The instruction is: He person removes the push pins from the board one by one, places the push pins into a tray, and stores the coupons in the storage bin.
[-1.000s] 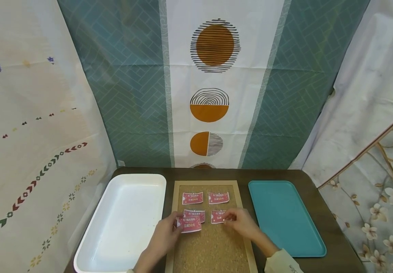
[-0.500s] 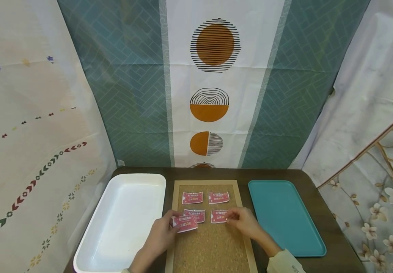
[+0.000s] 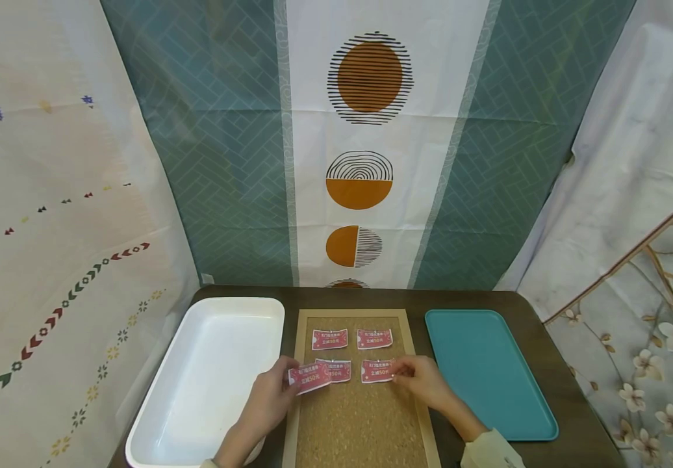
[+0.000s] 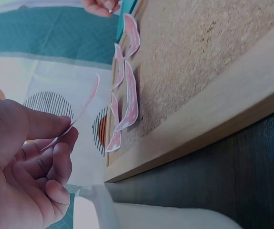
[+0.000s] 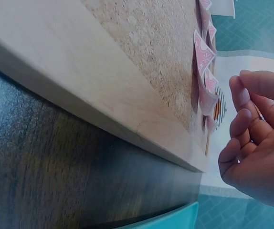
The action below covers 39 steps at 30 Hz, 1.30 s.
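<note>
My left hand [image 3: 266, 396] pinches a pink coupon [image 3: 310, 376] between thumb and fingers, clear of the corkboard [image 3: 366, 429]; it overlaps the lower-left pinned coupon [image 3: 341, 371] in the head view. In the left wrist view this coupon [image 4: 90, 99] stands edge-on and slightly curved. Beside the lower-right coupon [image 3: 376, 371] is my right hand [image 3: 427, 383], its thumb and forefinger together. The right wrist view shows its fingers curled, with small shiny bits [image 5: 261, 117] between them. Two more coupons [image 3: 329, 338] [image 3: 374, 338] hang in the top row.
Left of the board stands a deep white tray [image 3: 214, 377], partly behind my left forearm. A flat teal tray [image 3: 491, 377] lies to the right. Both rest on a dark wooden table [image 3: 576, 403], with patterned cloths [image 3: 360, 136] hanging behind and at the sides.
My left hand has drawn its coupon left and slightly up, uncovering more of the lower-left one. My right hand has shifted slightly right, off the lower-right coupon's printed middle.
</note>
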Each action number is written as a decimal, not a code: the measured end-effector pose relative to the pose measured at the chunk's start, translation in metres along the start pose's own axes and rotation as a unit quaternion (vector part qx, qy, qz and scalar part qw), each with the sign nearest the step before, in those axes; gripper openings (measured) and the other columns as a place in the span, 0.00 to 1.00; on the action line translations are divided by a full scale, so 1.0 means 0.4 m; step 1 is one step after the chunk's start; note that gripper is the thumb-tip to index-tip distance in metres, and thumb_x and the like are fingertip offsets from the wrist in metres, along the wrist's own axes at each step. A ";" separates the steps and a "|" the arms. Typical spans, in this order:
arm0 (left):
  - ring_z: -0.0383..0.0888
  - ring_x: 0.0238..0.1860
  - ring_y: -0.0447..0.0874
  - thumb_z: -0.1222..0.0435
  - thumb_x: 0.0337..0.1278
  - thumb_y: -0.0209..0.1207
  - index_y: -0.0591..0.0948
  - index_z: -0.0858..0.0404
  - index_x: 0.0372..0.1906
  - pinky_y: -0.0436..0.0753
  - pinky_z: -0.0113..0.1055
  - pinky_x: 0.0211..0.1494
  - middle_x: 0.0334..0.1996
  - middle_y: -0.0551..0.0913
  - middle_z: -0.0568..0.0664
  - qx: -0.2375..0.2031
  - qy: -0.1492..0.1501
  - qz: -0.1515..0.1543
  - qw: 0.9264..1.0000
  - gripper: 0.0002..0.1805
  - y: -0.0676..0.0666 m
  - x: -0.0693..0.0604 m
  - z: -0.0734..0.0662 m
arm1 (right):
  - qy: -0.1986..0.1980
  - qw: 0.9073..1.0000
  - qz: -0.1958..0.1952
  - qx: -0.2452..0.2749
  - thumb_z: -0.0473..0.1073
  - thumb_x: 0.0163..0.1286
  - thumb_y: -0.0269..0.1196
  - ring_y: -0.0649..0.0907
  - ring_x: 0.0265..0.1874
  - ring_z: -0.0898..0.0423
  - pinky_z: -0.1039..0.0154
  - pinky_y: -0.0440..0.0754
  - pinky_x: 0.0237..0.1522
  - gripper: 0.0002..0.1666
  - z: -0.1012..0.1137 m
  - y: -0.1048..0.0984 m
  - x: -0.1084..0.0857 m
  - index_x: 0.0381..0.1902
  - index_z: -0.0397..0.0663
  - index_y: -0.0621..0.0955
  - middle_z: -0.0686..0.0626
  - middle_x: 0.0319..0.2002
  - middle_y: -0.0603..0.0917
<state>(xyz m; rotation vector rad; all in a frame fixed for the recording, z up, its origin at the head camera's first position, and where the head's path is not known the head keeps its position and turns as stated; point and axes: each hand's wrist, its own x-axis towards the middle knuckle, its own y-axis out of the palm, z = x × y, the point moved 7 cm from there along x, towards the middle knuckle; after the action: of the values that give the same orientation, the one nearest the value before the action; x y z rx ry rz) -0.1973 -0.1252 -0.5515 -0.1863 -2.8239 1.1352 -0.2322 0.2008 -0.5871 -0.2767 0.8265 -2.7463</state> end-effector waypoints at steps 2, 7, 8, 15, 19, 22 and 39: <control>0.34 0.23 0.75 0.71 0.64 0.68 0.79 0.64 0.58 0.76 0.29 0.23 0.27 0.81 0.42 0.006 0.002 -0.008 1.000 0.19 -0.005 0.001 0.000 | -0.002 1.000 -0.003 0.002 0.27 0.64 0.70 0.81 0.31 0.66 0.67 0.81 0.32 0.05 -0.003 -0.004 -0.002 0.38 0.37 0.89 0.45 0.34 0.89; 0.34 0.23 0.75 0.70 0.63 0.69 0.79 0.64 0.58 0.76 0.29 0.23 0.28 0.82 0.43 0.015 -0.001 -0.016 1.000 0.20 -0.013 0.003 0.005 | 0.010 1.000 -0.003 0.010 0.27 0.65 0.70 0.79 0.29 0.66 0.68 0.78 0.29 0.06 -0.010 -0.015 -0.005 0.39 0.37 0.89 0.47 0.32 0.89; 0.34 0.22 0.75 0.70 0.63 0.69 0.79 0.65 0.58 0.76 0.29 0.22 0.27 0.82 0.43 0.016 -0.002 -0.016 1.000 0.20 -0.014 0.004 0.007 | 0.011 1.000 -0.003 0.011 0.28 0.65 0.70 0.79 0.29 0.65 0.67 0.77 0.29 0.06 -0.011 -0.017 -0.006 0.40 0.37 0.89 0.48 0.32 0.89; 0.35 0.20 0.73 0.70 0.64 0.69 0.78 0.63 0.56 0.73 0.30 0.21 0.23 0.79 0.41 0.027 -0.001 -0.022 0.999 0.19 -0.028 0.012 0.017 | 0.024 1.000 -0.003 0.015 0.30 0.67 0.70 0.81 0.31 0.64 0.67 0.79 0.30 0.04 -0.016 -0.031 -0.016 0.39 0.38 0.89 0.48 0.33 0.89; 0.36 0.19 0.73 0.69 0.65 0.68 0.78 0.63 0.58 0.73 0.30 0.20 0.23 0.78 0.41 0.027 -0.013 -0.019 0.999 0.19 -0.031 0.015 0.025 | 0.030 0.999 -0.002 0.016 0.31 0.68 0.70 0.81 0.31 0.64 0.66 0.80 0.29 0.04 -0.022 -0.034 -0.022 0.40 0.39 0.89 0.48 0.34 0.89; 0.35 0.19 0.72 0.68 0.65 0.68 0.78 0.62 0.58 0.72 0.30 0.20 0.23 0.77 0.41 0.030 -0.025 -0.025 0.999 0.19 -0.037 0.011 0.031 | 0.037 0.999 -0.001 0.014 0.32 0.69 0.69 0.82 0.32 0.63 0.65 0.80 0.30 0.04 -0.027 -0.036 -0.025 0.40 0.40 0.90 0.48 0.35 0.89; 0.38 0.20 0.72 0.70 0.62 0.68 0.79 0.63 0.56 0.70 0.31 0.21 0.24 0.79 0.43 0.028 -0.057 -0.054 0.996 0.19 -0.074 0.003 0.054 | 0.068 0.998 0.000 -0.004 0.31 0.68 0.69 0.82 0.31 0.63 0.64 0.82 0.32 0.06 -0.060 -0.066 -0.042 0.43 0.38 0.89 0.45 0.37 0.90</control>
<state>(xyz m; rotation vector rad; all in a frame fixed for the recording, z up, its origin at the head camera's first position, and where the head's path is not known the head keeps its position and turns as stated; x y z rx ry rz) -0.2037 -0.1609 -0.5464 0.0371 -2.8539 1.2379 -0.2274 0.2393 -0.5935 -0.0929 0.8699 -2.7878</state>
